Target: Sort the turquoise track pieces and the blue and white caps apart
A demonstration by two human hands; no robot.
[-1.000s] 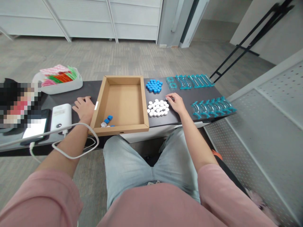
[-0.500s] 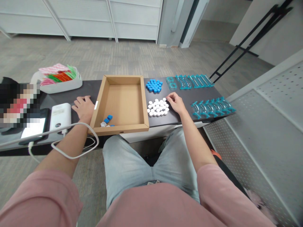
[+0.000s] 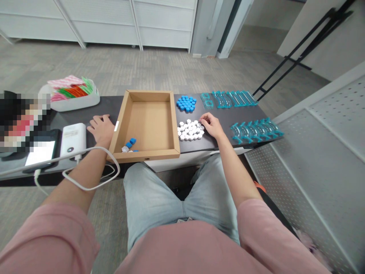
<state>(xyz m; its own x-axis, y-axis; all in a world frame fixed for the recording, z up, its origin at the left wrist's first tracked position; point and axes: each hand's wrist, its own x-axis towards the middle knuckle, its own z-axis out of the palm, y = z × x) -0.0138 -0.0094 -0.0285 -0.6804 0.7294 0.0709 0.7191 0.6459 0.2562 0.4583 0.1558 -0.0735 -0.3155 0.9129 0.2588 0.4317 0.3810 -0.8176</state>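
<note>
"What colours are on your dark grey desk [image 3: 242,114]?"
"I've got white pieces [image 3: 190,132], blue pieces [image 3: 186,103] and teal frames [image 3: 258,131]; my box [image 3: 149,121] is plain brown."
"Any patterns?"
"Pink-and-white checks on the cloth [image 3: 67,81]; the strips [image 3: 75,91] are green and orange, their bin [image 3: 76,104] white. My sleeves [image 3: 268,224] are dusty pink, my jeans [image 3: 154,198] pale blue."

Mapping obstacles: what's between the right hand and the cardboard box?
Head view: the white pieces lie between the right hand and the cardboard box, the hand at their right edge.
</note>
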